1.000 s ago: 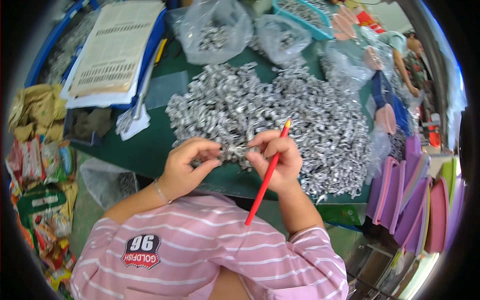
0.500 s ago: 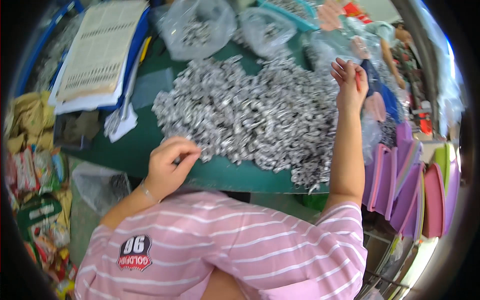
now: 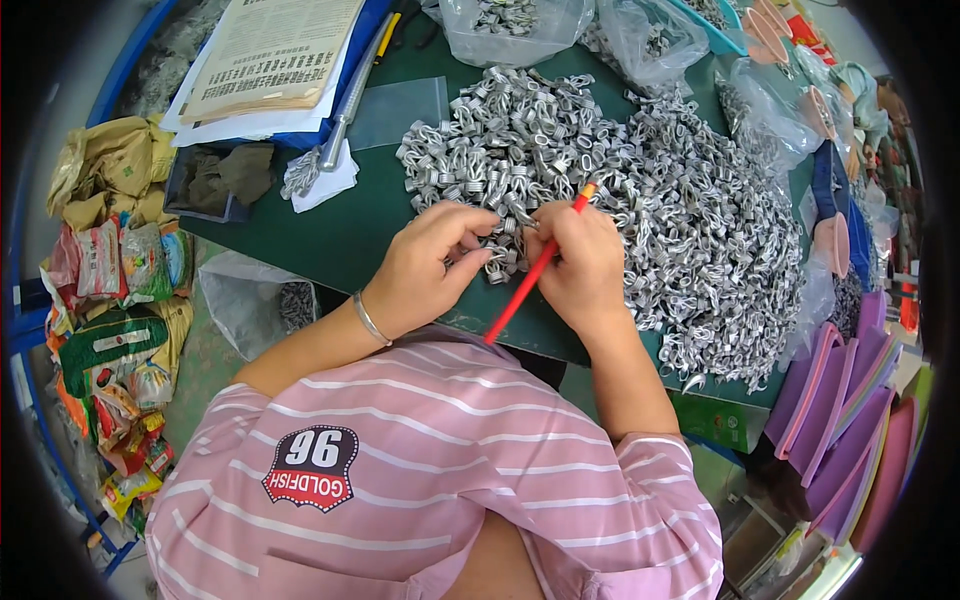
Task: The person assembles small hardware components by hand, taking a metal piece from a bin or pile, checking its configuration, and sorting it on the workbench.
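A big heap of small silver metal loops (image 3: 640, 190) covers the green table (image 3: 350, 225). My left hand (image 3: 430, 265) rests at the heap's near edge, its fingers pinching a few of the loops. Close beside it, my right hand (image 3: 580, 265) grips a thin red stick (image 3: 530, 275) that slants from the heap down toward my chest, and its fingertips also touch the loops between both hands. A bracelet circles my left wrist.
Clear bags of metal parts (image 3: 505, 25) lie at the table's far side, with a paper stack (image 3: 270, 55) far left. Snack packets (image 3: 110, 300) and a clear bag (image 3: 260, 300) lie on the floor left. Pink and purple trays (image 3: 860, 420) stand at the right.
My right hand, stretched far out to the right half a second ago, has come back to the heap's near edge with the red stick. My left hand has shifted slightly toward it.
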The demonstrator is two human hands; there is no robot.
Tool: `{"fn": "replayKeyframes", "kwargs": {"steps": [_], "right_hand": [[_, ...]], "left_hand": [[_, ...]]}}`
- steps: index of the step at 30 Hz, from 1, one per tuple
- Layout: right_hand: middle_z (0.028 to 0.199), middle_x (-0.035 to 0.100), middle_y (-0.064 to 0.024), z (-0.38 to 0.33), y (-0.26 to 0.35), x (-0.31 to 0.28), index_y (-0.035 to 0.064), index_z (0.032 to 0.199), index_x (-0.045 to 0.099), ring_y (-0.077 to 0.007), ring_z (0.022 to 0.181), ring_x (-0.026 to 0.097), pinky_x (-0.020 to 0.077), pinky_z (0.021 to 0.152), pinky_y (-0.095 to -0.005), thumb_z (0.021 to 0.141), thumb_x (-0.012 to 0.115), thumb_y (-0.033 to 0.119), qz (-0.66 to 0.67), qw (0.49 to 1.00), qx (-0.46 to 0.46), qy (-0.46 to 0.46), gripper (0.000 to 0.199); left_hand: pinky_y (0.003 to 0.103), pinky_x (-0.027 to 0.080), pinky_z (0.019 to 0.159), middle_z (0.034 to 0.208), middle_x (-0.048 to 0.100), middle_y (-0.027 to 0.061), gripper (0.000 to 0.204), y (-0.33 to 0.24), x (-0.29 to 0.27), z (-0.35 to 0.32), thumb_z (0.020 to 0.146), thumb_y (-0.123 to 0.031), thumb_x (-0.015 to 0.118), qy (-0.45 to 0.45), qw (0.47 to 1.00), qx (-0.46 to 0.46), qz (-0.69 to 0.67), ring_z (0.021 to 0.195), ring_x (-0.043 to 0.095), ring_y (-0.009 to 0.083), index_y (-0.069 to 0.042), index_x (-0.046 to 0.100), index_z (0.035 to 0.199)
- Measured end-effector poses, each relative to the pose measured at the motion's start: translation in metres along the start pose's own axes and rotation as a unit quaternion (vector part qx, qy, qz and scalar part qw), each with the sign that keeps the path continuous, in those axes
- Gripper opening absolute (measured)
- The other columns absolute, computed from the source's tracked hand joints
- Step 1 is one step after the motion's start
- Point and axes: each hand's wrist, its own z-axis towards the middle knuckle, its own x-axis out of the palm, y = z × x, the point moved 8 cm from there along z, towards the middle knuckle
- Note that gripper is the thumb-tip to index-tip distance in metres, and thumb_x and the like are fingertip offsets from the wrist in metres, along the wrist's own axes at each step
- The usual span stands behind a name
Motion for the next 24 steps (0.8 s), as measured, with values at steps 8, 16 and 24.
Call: {"fn": "replayKeyframes", "kwargs": {"steps": [8,16,24], "right_hand": [[0.088,0.056,-0.0136,-0.029,-0.023,0.013,0.0055,0.081,0.038,-0.0179,0.067,0.062,0.0529,0.056,-0.0240,0.082,0.054,-0.005,0.610,0.719,0.329,-0.051,0.019],[0.087,0.060,-0.0146,-0.045,-0.028,0.020,0.0071,0.078,0.040,-0.0165,0.064,0.061,0.0501,0.054,-0.0235,0.079,0.059,-0.005,0.631,0.700,0.333,-0.043,0.022],[0.098,0.057,-0.0172,-0.044,-0.015,-0.005,0.0061,0.078,0.038,-0.0112,0.073,0.053,0.0458,0.065,-0.0227,0.070,0.065,-0.010,0.437,0.882,0.144,-0.108,0.032]], "left_hand": [[0.020,0.048,0.062,0.085,0.060,0.0071,0.028,0.012,0.005,0.001,0.080,0.002,0.058,0.005,0.951,-0.125,-0.284,0.072,0.058,0.0091,0.003,0.053,0.108],[0.020,0.048,0.059,0.078,0.060,0.0041,0.020,0.008,0.007,-0.001,0.078,-0.001,0.063,0.007,0.915,-0.189,-0.356,0.069,0.059,0.0083,0.002,0.059,0.097],[0.021,0.045,0.058,0.081,0.059,0.0088,0.021,-0.020,0.001,0.004,0.074,0.002,0.065,0.033,0.981,-0.001,-0.192,0.068,0.058,0.0103,0.003,0.060,0.095]]}}
